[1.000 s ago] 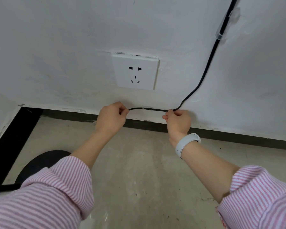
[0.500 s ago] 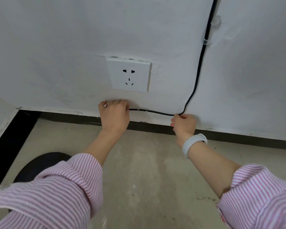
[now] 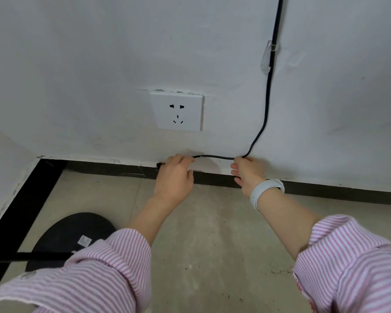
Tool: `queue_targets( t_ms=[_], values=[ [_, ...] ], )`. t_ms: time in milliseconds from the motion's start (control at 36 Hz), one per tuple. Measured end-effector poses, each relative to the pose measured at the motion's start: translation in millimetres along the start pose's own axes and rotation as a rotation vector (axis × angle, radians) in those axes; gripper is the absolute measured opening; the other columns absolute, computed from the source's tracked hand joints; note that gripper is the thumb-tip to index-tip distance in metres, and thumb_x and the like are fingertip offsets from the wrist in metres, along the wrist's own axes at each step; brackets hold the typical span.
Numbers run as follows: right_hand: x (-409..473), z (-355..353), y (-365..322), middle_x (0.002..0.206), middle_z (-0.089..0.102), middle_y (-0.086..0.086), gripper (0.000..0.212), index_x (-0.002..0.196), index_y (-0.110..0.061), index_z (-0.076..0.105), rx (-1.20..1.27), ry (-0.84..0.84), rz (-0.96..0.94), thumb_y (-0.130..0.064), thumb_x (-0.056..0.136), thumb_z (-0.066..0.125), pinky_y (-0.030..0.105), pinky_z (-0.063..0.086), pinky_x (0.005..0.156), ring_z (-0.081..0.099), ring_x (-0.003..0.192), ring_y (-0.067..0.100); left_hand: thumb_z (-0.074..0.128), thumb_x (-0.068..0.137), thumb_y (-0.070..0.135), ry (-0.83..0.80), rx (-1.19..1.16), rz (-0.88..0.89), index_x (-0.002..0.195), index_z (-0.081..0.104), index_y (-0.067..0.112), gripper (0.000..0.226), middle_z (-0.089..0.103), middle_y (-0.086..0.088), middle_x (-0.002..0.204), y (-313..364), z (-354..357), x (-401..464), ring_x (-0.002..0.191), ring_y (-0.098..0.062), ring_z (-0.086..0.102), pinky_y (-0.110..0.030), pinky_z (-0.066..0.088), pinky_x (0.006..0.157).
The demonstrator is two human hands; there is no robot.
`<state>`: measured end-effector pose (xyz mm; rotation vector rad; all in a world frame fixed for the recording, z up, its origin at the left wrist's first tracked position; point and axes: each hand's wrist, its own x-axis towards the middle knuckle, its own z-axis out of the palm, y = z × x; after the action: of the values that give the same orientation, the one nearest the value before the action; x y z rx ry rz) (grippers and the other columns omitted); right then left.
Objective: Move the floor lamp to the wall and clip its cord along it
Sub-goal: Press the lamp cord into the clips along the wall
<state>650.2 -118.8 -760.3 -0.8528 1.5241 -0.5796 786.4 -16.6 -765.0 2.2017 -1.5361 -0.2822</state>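
Running down the wall, the thin black cord (image 3: 266,105) bends level, gripped by left hand (image 3: 174,175) and right hand (image 3: 246,172) fingers.

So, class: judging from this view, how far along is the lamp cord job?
Done: the lamp base sits near the wall and the cord passes one clear clip. In hand: left hand and right hand stretch the cord above the skirting. Left: fixing that stretch.

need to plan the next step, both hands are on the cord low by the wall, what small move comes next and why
Probably press the thin black cord flat above the dark baseboard: left hand and right hand hold it level, and only the clear plastic clip secures it.
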Motion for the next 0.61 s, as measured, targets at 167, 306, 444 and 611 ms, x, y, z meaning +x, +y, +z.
queue_targets(
  t_ms=[167, 306, 444, 611],
  values=[
    [6.1, -11.1, -0.9, 0.065, 0.045, 0.005, 0.025, 0.064, -0.015, 0.041, 0.104, 0.108, 0.014, -0.013, 0.088, 0.042, 0.021, 0.035, 0.054, 0.037, 0.051, 0.016, 0.05, 0.089, 0.009, -0.077, -0.074, -0.174, 0.129, 0.049, 0.005, 0.04, 0.054, -0.016, 0.128, -2.9, 13.1, -0.6, 0.119, -0.031, 0.048, -0.045, 0.042, 0.099],
    [9.5, -20.4, -2.1, 0.072, 0.053, 0.007, 0.028, 0.062, -0.013, 0.044, 0.045, 0.114, 0.006, -0.016, 0.09, 0.043, 0.028, 0.045, 0.061, 0.043, 0.051, 0.014, 0.049, 0.092, 0.009, -0.166, -0.971, -0.835, 0.124, 0.049, 0.005, 0.033, 0.053, -0.01, 0.114, -1.3, 2.6, 10.5, 0.106, -0.023, 0.051, -0.036, 0.042, 0.093],
    [10.7, -18.1, -1.7, 0.068, 0.052, 0.007, 0.023, 0.069, -0.011, 0.045, 0.019, 0.1, 0.004, -0.016, 0.091, 0.042, 0.038, 0.054, 0.08, 0.043, 0.051, 0.014, 0.036, 0.094, -0.002, -0.006, -1.724, -1.081, 0.122, 0.045, -0.005, 0.03, 0.052, -0.016, 0.134, -3.4, -1.8, 17.6, 0.13, -0.026, 0.042, -0.039, 0.038, 0.101],
    [11.6, -14.6, 2.8, 0.061, 0.052, 0.003, 0.031, 0.059, -0.014, 0.044, -0.027, 0.091, -0.01, -0.016, 0.09, 0.045, 0.023, 0.037, 0.051, 0.046, 0.05, 0.013, 0.029, 0.09, -0.008, 0.178, -1.949, -1.195, 0.113, 0.046, -0.002, 0.03, 0.053, -0.012, 0.134, 4.7, -14.2, 21.7, 0.126, -0.023, 0.047, -0.035, 0.041, 0.099]
  ],
)
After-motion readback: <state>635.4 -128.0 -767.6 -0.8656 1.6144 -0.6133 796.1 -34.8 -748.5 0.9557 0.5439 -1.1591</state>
